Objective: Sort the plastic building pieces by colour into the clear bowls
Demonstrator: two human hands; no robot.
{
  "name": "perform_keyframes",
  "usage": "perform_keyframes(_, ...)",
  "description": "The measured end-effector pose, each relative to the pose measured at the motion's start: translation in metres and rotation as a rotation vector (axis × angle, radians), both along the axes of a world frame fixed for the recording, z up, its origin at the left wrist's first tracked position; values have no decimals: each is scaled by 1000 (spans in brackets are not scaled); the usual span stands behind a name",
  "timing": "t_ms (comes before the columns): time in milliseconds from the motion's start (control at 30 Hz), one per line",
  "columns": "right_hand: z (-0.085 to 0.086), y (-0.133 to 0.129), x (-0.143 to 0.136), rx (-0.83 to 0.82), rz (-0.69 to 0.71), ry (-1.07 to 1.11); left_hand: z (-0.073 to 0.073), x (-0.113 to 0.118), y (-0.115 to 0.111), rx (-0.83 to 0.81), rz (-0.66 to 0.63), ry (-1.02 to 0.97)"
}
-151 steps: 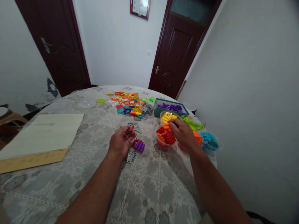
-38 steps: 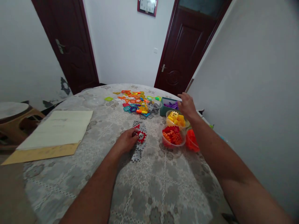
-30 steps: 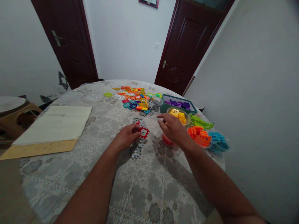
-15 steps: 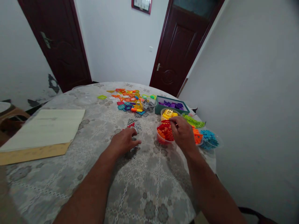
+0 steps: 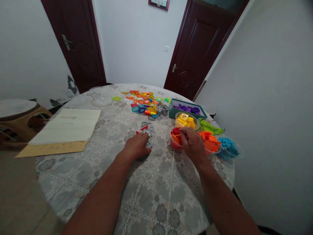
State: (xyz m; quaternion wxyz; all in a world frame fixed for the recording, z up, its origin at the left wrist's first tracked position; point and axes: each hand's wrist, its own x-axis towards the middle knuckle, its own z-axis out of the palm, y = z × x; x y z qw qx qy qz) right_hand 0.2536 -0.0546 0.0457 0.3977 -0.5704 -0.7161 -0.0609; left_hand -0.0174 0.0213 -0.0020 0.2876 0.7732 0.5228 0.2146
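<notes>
Red pieces [image 5: 175,132] lie near yellow pieces [image 5: 186,121], partly behind right hand [image 5: 194,143]

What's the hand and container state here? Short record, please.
left hand: palm down by loose red piece on table; grip hidden
right hand: fingertips at red tub; can't tell if holding a piece
green box: holds purple pieces
other tubs: yellow pieces, orange pieces, blue pieces
pile: mixed colors, beyond left hand
paper: table's left side
</notes>
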Motion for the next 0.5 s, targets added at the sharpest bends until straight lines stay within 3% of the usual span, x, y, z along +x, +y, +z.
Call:
perform_keyframes(100,-5,-19,-39,-163,204,5,5,-7,5,-25,-27,-126)
perform_keyframes(233,-26,-31,-93,-374,447,-126,16,-22,13,-66,-3,-214)
perform_keyframes(367,-45,-24,-120,-417,446,-233,23,-33,19,-268,75,-482)
perform_keyframes(500,-54,-15,-119,-467,400,-167,19,-34,26,-533,193,-833)
